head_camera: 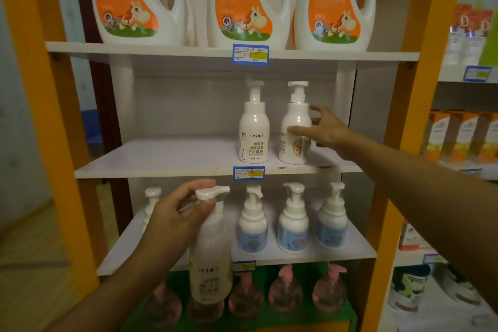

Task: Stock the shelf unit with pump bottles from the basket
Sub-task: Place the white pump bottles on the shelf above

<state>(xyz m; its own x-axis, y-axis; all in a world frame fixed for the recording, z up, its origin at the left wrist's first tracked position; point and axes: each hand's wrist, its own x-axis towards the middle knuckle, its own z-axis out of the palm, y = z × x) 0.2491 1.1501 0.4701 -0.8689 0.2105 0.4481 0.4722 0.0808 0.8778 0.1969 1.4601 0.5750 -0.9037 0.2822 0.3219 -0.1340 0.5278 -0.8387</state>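
Right hand [327, 131]: its fingers [299, 131] are wrapped loosely about the shoulder of a white pump bottle [295, 132], thumb across the front and the others behind, so the hand grips it. This bottle stands upright on the middle shelf [151, 162], just beside a second upright bottle [254, 132] with a green-and-orange label to its left; the two are close but apart.

Left hand [179, 213]: its fingers curl round the neck and pump head of a cream pump bottle [211, 248], held upright in the air in front of the lower shelf [336, 250], below the middle shelf's front edge.

Lower shelf: three blue-labelled pump bottles [293, 224] in a row, with another white bottle [152, 202] partly hidden behind the left hand.

Top shelf: three large white jugs [249, 3] with orange labels. A blue price tag [250, 54] hangs on its edge.

Bottom level: pink translucent pump bottles [285, 291] on a green surface. The shelf unit [32, 62] has orange uprights.
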